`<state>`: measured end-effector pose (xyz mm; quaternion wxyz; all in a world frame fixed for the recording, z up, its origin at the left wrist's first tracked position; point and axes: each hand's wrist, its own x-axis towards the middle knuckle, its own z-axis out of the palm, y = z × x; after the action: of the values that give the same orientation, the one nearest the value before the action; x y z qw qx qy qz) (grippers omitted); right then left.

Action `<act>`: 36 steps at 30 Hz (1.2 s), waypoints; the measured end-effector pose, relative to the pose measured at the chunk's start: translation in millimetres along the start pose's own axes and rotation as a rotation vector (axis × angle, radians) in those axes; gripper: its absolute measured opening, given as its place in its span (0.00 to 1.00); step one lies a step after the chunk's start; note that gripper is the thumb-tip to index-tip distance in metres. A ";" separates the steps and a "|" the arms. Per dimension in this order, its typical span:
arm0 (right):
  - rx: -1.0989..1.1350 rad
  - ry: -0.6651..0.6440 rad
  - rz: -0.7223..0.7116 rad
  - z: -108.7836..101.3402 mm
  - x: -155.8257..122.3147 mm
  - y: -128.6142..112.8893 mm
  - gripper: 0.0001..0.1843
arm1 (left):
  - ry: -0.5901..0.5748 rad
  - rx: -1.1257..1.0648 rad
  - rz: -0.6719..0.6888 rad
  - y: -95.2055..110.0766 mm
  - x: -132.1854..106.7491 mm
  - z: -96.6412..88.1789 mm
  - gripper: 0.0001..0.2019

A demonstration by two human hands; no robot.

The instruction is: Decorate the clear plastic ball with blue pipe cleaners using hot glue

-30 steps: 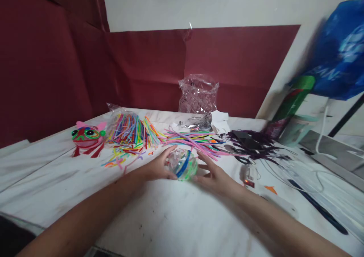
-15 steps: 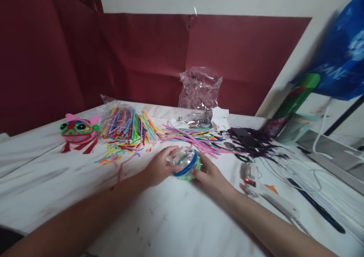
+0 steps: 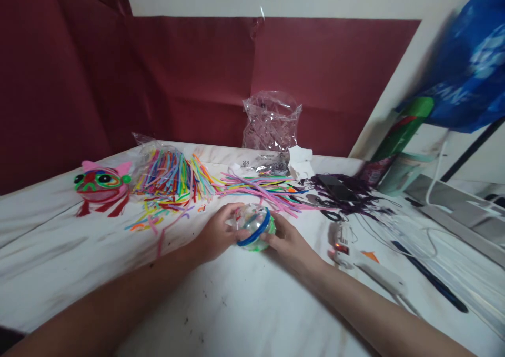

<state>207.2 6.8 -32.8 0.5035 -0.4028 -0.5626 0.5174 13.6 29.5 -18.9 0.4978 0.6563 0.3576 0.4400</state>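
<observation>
Between my two hands is a clear plastic ball (image 3: 252, 221) with a blue pipe-cleaner band (image 3: 256, 231) around it and green fuzzy trim on its right and lower side. My left hand (image 3: 221, 231) grips its left side, thumb on the front by the band. On the right side, my right hand (image 3: 287, 237) is closed round it, thumb near the blue band. The ball's far side and several fingertips are hidden. Just beyond the hands lie loose pink and mixed pipe cleaners (image 3: 260, 188).
A finished pipe-cleaner frog figure (image 3: 101, 186) stands at left, beside a bag of coloured pipe cleaners (image 3: 168, 172). To the right are a glue gun (image 3: 379, 273) with a lit switch, scissors (image 3: 330, 215), a dark pen-like stick (image 3: 430, 278) and a purple tangle (image 3: 347, 194).
The whole scene has shifted slightly left as the head view turned a little. Both hands keep their hold on the ball, with hardly any change in grip.
</observation>
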 end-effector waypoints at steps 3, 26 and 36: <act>0.032 -0.008 0.038 1.0 -0.5 -5.3 0.27 | -0.017 -0.007 -0.002 -1.6 2.1 -2.2 0.32; -0.042 0.059 -0.031 7.6 -3.8 -3.5 0.29 | 0.021 0.078 0.009 -0.2 2.2 -2.9 0.30; -0.073 0.040 -0.092 7.1 -3.9 -1.4 0.28 | 0.077 0.134 0.024 2.3 -1.8 5.3 0.29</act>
<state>201.0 1.5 -31.7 0.5229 -0.4051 -0.5888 0.4646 17.9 25.5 -17.7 0.4332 0.6752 0.3972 0.4457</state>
